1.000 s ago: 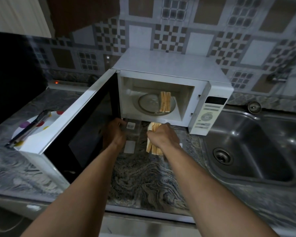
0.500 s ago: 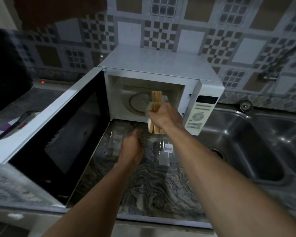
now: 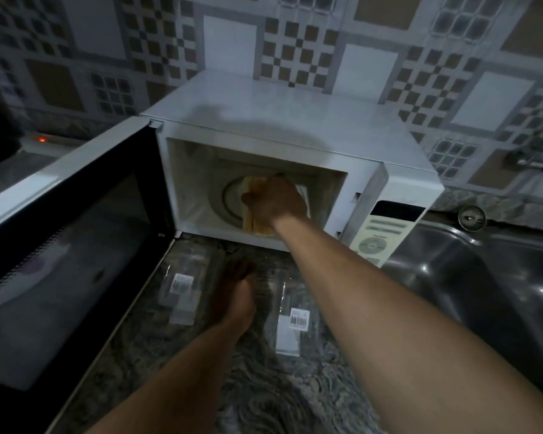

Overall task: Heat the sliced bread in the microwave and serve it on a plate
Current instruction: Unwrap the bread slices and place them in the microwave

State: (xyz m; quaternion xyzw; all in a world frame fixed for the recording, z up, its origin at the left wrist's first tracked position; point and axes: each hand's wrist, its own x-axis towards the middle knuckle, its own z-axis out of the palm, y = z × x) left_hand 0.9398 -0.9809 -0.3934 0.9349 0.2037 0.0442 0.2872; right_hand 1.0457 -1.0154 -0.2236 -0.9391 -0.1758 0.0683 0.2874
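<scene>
Inside one microwave point(image 3: 279, 120), right hand point(image 3: 273, 205) clamped on bread slices point(image 3: 256, 227); left hand point(image 3: 235, 296) slack between two wrappers point(image 3: 182, 289)

The right arm reaches forward from the lower right, nearly straight, its forearm bare. The right hand point(image 3: 275, 203) shows its back, knuckles up, fingers curled round a stack of bread slices point(image 3: 259, 227), thumb on the left side. The left arm stretches ahead from the bottom edge, and the left hand point(image 3: 237, 292) lies low over the surface point(image 3: 295, 396), fingers pointing forward, loosely together, holding nothing.
</scene>
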